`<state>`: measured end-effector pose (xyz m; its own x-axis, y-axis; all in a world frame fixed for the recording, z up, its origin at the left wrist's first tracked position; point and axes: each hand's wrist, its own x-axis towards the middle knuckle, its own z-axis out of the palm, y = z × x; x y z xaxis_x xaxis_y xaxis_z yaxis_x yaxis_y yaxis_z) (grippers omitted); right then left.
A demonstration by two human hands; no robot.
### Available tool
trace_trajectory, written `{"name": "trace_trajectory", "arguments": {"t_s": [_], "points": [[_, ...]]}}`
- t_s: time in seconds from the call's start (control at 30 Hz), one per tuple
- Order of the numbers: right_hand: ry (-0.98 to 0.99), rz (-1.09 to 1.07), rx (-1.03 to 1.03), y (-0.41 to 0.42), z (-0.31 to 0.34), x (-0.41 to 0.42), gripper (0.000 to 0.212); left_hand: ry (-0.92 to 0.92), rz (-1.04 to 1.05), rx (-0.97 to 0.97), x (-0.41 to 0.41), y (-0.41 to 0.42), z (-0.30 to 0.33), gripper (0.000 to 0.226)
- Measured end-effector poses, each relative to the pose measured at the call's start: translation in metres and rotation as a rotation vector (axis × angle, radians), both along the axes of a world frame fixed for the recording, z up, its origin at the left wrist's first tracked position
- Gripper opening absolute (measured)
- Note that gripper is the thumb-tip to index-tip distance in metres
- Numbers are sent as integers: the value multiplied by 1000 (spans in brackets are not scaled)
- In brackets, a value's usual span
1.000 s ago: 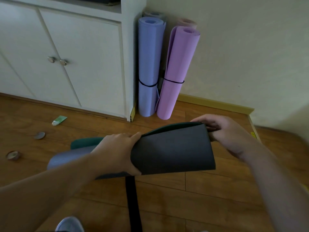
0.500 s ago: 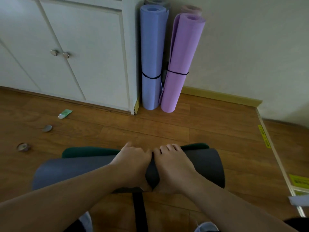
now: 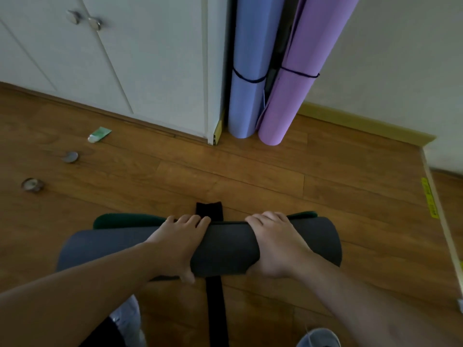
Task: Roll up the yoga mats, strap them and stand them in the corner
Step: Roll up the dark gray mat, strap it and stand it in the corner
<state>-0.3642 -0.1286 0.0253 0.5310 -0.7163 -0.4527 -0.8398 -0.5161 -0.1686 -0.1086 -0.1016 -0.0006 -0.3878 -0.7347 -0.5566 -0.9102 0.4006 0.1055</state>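
Head view: left hand [image 3: 179, 242] and right hand [image 3: 273, 242] both grip the rolled grey mat [image 3: 225, 249], fingers curled over its top, thumbs beneath. It lies on the floor [image 3: 250, 171] across a black strap [image 3: 215, 309], near two strapped mats [image 3: 263, 71] standing in the corner.

3 rolled mats [image 3: 225, 249] [image 3: 246, 71] [image 3: 290, 91], 1 black strap [image 3: 216, 309], 2 tins [image 3: 70, 157] [image 3: 32, 184], 1 tube [image 3: 99, 134].
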Motion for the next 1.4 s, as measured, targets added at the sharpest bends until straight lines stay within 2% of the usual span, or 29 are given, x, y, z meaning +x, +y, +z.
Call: {"name": "trace_trajectory", "arguments": {"t_s": [0.13, 0.2, 0.3, 0.37, 0.43, 0.53, 0.6, 0.67, 0.73, 0.8, 0.9, 1.0, 1.1, 1.2, 1.3, 1.4], "points": [[20, -45, 65, -18, -42, 5, 115, 17, 74, -30, -3, -10, -48, 128], [61, -86, 172, -23, -63, 13, 111, 3, 108, 10, -4, -8, -76, 128], [80, -308, 515, -47, -84, 34, 85, -56, 117, 69, -7, 7, -114, 128], [-91, -497, 616, -72, -100, 53, 62, -61, 108, 73, -11, 16, -129, 124], [-186, -563, 473, -95, -123, 73, 55, -37, 105, 57, -10, 17, -134, 122], [-150, -532, 344, -115, -166, 100, 81, 6, 112, 52, -4, 6, -136, 125], [-47, -449, 302, -116, -188, 114, 93, 38, 120, 58, -2, -1, -139, 128], [-3, -397, 254, -110, -203, 121, 77, 55, 129, 50, -2, -2, -140, 129], [-92, -465, 281, -106, -206, 123, 44, 60, 127, 30, -3, 0, -140, 128], [-210, -577, 303, -109, -195, 118, 26, 69, 128, 23, -3, 1, -139, 127], [-360, -733, 285, -115, -164, 103, 29, 94, 152, 6, -3, 0, -137, 127], [-467, -753, 250, -112, -128, 88, 29, 135, 226, -10, -5, -12, -129, 124], [-690, -771, 176, -113, -93, 79, 25, 184, 278, 3, -2, -29, -124, 127], [-607, -611, 197, -103, -78, 79, 30, 216, 305, 65, 8, -33, -126, 136], [-499, -586, 297, -80, -89, 72, 34, 249, 349, 55, 12, -28, -134, 142], [-499, -584, 357, -61, -99, 61, 42, 362, 405, 53, 15, -24, -137, 151]]}}
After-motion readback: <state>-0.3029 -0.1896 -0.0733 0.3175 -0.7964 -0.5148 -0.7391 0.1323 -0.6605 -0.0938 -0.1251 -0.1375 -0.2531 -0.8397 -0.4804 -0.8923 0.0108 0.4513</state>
